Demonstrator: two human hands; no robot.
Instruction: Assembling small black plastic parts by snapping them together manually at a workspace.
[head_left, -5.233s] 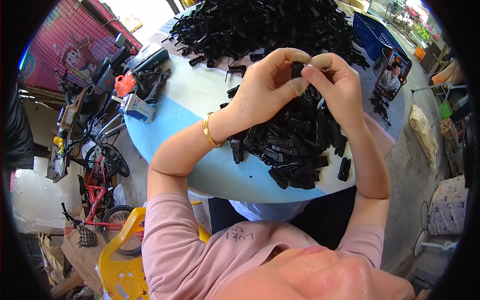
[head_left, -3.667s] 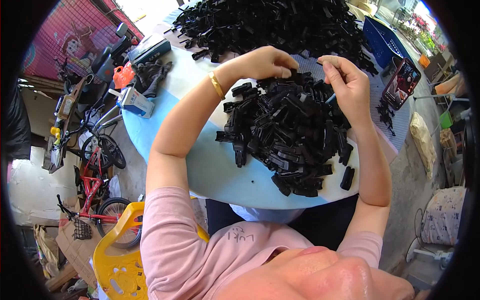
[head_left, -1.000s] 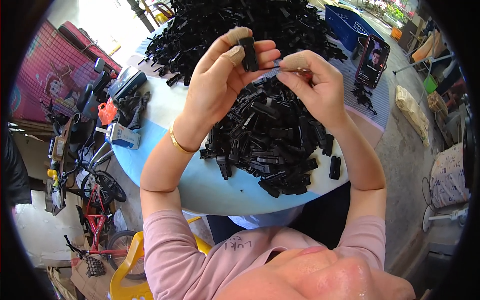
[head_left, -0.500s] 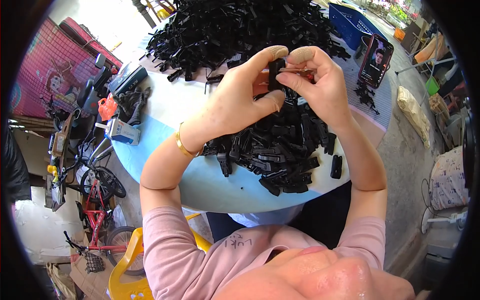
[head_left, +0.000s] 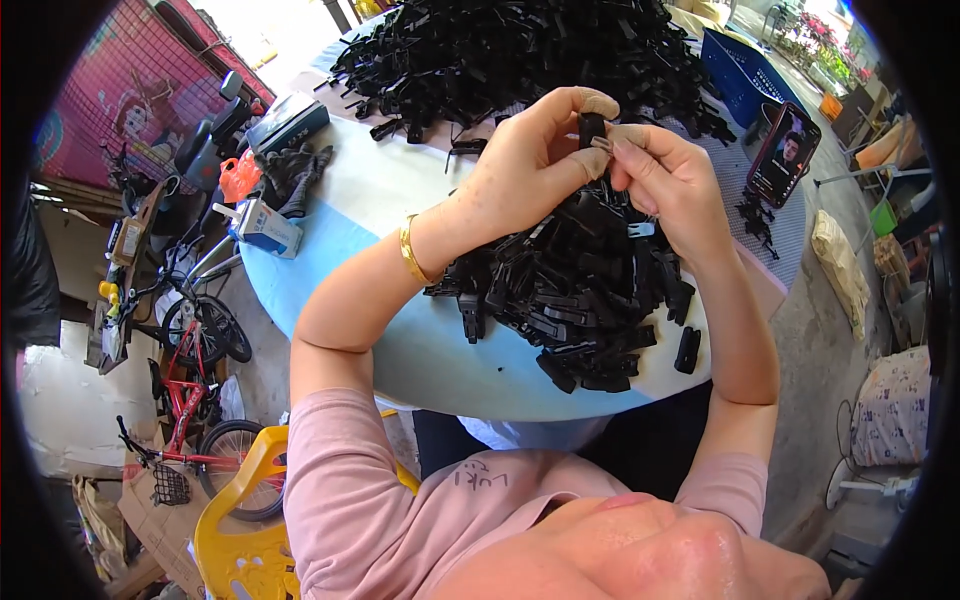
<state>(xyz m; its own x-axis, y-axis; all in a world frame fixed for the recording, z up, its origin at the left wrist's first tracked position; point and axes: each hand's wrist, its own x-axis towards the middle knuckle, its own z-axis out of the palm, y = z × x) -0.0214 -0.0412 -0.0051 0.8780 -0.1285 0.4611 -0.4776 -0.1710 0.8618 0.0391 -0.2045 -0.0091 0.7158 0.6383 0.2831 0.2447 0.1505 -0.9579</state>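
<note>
My left hand (head_left: 545, 145) is closed around a small black plastic part (head_left: 591, 127), held between tape-wrapped thumb and forefinger above the table. Close against it, my right hand (head_left: 665, 180) pinches with thumb and fingertips at a small thin, light-coloured piece (head_left: 600, 143), too small to name. Below both hands lies a near heap of similar black plastic parts (head_left: 570, 300), with a small silvery piece (head_left: 641, 229) on its right side. One black part (head_left: 687, 350) sits apart at the heap's right edge.
A much larger pile of black parts (head_left: 530, 60) covers the table's far side. At the far right stand a blue plastic basket (head_left: 745, 75) and a propped phone (head_left: 785, 155). Boxes (head_left: 268, 228) and dark gloves (head_left: 295, 180) lie along the left edge of the round table (head_left: 330, 270).
My right fingertips have closed in on the black part, and its thumb now presses beside my left thumb. My left thumb has moved up against the part. The whole view has shifted slightly.
</note>
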